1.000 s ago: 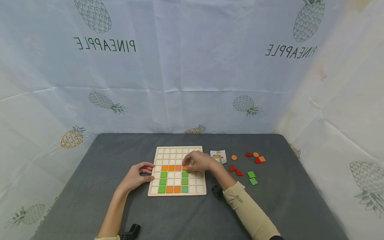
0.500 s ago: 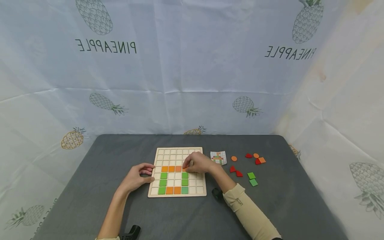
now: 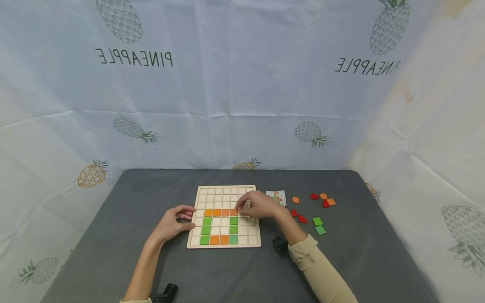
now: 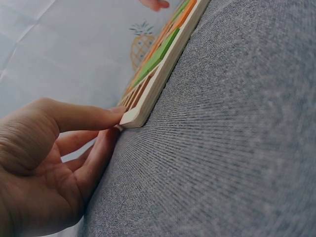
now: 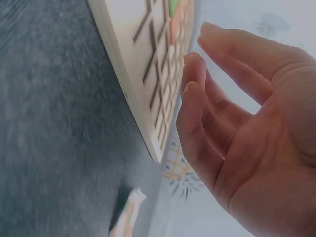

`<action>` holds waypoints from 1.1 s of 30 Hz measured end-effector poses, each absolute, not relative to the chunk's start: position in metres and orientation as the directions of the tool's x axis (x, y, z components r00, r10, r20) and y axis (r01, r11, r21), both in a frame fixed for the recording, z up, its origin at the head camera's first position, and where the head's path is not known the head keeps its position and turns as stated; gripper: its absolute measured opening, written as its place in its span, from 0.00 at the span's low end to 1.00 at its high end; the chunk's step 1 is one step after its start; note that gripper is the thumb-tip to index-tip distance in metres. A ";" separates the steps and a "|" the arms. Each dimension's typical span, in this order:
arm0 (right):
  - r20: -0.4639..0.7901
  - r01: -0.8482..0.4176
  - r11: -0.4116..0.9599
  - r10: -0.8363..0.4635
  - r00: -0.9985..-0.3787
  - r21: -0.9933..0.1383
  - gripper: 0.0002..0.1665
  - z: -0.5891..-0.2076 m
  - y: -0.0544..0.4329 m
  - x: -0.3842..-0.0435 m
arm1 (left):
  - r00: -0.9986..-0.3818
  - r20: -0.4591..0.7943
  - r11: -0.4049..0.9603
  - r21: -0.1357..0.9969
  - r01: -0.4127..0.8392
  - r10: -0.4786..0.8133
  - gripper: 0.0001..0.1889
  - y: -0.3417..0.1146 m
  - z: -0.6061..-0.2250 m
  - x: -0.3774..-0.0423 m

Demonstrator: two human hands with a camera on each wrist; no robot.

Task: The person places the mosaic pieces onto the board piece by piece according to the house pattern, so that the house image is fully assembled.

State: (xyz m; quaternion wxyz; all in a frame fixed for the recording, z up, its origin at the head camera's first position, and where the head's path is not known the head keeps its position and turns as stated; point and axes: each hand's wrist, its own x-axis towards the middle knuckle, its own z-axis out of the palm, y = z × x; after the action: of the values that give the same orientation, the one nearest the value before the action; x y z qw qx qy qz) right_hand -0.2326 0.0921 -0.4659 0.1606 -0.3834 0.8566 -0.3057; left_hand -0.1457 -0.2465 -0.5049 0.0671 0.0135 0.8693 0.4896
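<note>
Pale cloth (image 3: 242,92) printed with pineapples and mirrored lettering is hanging behind and to both sides of the grid board (image 3: 248,230). Grey worktop (image 3: 227,273) is spreading out around the board, and a beige sleeve (image 3: 322,269) is slanting toward it from the near right. The board is lying flat, its light wooden cells carrying a rectangular outline: four orange squares (image 3: 217,212) are forming the far row, green squares (image 3: 206,230) are lining both sides, and two further orange ones are sitting between greens along the near row. On the board's left edge the left hand (image 3: 170,223) is gripping, thumb against the rim. Over the board's right half the right hand (image 3: 259,205) is hovering, its fingers (image 5: 195,128) apart and holding nothing, blocking several cells. Just right of the board, a picture card (image 3: 279,197) is lying partly covered by that arm. Farther right of the board, loose green squares (image 3: 317,221), red pieces (image 3: 302,219) and orange discs (image 3: 295,200) are lying scattered.
</note>
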 end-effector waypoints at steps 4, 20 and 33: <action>-0.041 -0.511 0.525 -0.724 -0.689 -0.680 0.12 -0.460 0.109 -0.230 | -0.991 -0.098 0.530 0.847 -0.037 0.088 0.29 -0.246 -0.505 -0.147; -0.024 -0.357 0.582 -0.545 -0.838 -0.731 0.18 -0.452 0.209 -0.233 | -0.992 -0.092 0.525 0.851 -0.031 0.091 0.28 -0.247 -0.509 -0.147; -0.032 -0.261 0.622 -0.419 -0.908 -0.738 0.22 -0.455 0.302 -0.233 | -0.990 -0.112 0.522 0.851 -0.053 0.083 0.29 -0.246 -0.507 -0.146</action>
State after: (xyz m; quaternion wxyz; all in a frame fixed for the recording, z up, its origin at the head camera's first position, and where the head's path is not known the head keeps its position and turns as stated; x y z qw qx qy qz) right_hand -0.2331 0.3023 -0.4549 0.1007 -0.1898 0.8949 -0.3911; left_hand -0.1464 -0.2459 -0.5068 0.0694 0.0088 0.8696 0.4887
